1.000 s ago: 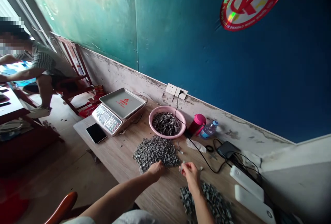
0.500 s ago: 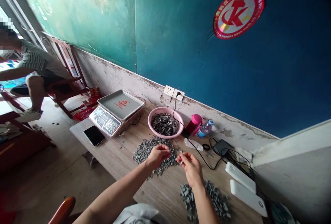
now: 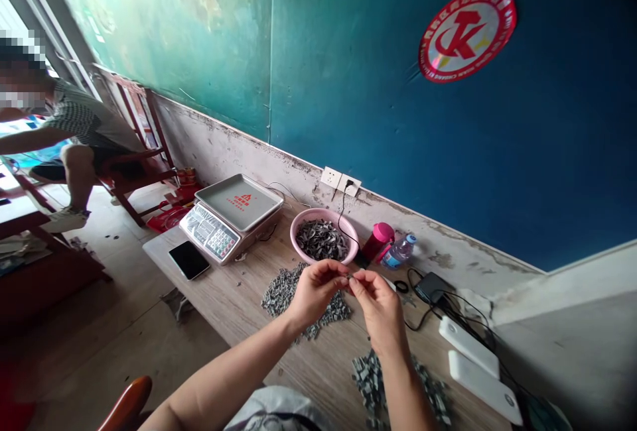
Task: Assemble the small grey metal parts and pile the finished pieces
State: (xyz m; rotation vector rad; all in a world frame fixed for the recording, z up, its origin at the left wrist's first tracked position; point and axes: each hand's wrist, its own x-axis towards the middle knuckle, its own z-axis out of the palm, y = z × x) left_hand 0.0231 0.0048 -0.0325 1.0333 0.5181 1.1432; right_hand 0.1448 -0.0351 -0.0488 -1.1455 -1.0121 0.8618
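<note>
My left hand (image 3: 318, 290) and my right hand (image 3: 382, 308) meet fingertip to fingertip above the table, both closed in a pinch. A tiny grey piece (image 3: 350, 277) shows between the fingertips; its exact kind is too small to tell. Below and behind my left hand spreads a heap of small grey pieces (image 3: 281, 292), partly covered by that hand. Another pile of larger grey-green pieces (image 3: 365, 381) lies under my right forearm. Just beyond the hands stands a pink basket (image 3: 298, 245) filled with dark grey strips (image 3: 323, 239).
A digital scale (image 3: 239, 202) and a black-screened phone (image 3: 189, 260) lie to the left. Near the wall are a pink flask (image 3: 378, 240), a water bottle (image 3: 399, 252), a black adapter (image 3: 430, 287) with cables and two white devices (image 3: 482, 384). A person (image 3: 74, 119) sits far left.
My hands, apart before, have come together at the fingertips, the left moving right and the right rising slightly. The view has shifted a little, so the scene sits further right.
</note>
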